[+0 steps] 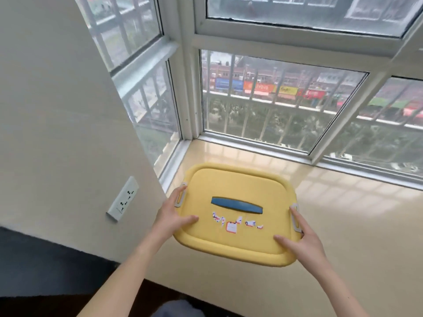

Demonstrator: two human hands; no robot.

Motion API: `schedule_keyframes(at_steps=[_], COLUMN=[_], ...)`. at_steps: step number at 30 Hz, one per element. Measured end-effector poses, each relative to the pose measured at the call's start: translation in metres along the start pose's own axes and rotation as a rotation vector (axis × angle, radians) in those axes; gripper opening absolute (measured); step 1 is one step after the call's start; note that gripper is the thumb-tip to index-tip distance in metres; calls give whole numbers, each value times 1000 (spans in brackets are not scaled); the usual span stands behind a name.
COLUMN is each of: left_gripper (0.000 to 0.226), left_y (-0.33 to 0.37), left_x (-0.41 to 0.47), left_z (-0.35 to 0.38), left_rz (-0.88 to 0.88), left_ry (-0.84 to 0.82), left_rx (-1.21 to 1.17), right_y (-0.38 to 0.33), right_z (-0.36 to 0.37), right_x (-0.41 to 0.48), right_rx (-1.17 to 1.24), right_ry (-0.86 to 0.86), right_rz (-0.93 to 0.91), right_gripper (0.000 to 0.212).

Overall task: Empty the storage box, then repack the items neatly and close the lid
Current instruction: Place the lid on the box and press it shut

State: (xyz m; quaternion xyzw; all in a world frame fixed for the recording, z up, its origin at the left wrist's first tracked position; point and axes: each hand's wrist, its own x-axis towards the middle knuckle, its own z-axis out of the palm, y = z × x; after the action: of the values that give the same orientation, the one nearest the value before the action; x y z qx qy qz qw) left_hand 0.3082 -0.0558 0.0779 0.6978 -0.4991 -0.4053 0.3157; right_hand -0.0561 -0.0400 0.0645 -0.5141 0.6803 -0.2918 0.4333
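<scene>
Hands (pixel 174 216) (pixel 303 240) on box (pixel 231 183), socket (pixel 123 199) alongside

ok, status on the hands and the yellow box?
Left hand and right hand on the box sides, thumbs on the lid, fingers at the latches. Lid on, not yet opened. Box on windowsill, wall close on its left.
</scene>
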Motion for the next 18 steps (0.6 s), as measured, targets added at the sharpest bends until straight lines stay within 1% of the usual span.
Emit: schedule_keyframes(at_steps=[4,8,13,18], left_gripper=[90,86,82,80], left_y=[-12,-13,-11,-10], left_x=[36,71,113,165], left_z=[-36,-52,-44,-31], left_rz=[-33,-39,-60,-87], left_ry=[-63,-95,-73,-65], left_rx=[35,25,5,9], right_y=[-18,-33,-43,-44], right_z=[46,68,72,72], right_x=[4,15,52,115], right_rx=[43,46,5,-24], right_ry=[14,50,66,57], right_rz=[78,126,139,129], right_gripper=[93,95,96,96])
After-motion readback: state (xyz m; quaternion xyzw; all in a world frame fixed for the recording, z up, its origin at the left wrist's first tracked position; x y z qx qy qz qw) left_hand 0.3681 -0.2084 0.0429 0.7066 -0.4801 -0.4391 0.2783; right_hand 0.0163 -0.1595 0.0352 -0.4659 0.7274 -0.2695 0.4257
